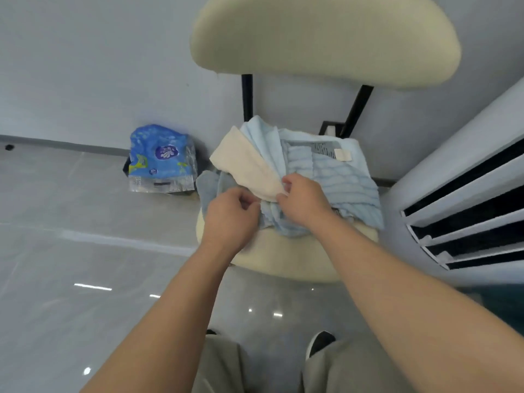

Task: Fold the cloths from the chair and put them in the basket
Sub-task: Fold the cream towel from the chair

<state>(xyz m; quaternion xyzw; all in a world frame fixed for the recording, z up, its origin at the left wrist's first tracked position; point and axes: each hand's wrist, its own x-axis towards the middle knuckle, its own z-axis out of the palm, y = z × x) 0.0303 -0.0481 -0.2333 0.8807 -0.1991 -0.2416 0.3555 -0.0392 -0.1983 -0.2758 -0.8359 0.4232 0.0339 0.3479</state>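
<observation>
Well, over by the wall a blue packet (161,157) lies on the floor, no part of the job. Next comes the chair (283,259), its seat heaped with cloths (297,165), none of which looks folded yet. The left hand (229,214) is curled against the heap, though I cannot tell whether it grips anything. The right hand (303,199) pinches the near corner of a cream cloth (243,163) lying atop a blue towel (340,180). No basket shows, so nearly everything seems left to do.

Cream cloth (243,163); ribbed pale-blue cloth (340,180); cream chair (326,38); blue printed packet (161,157).
</observation>
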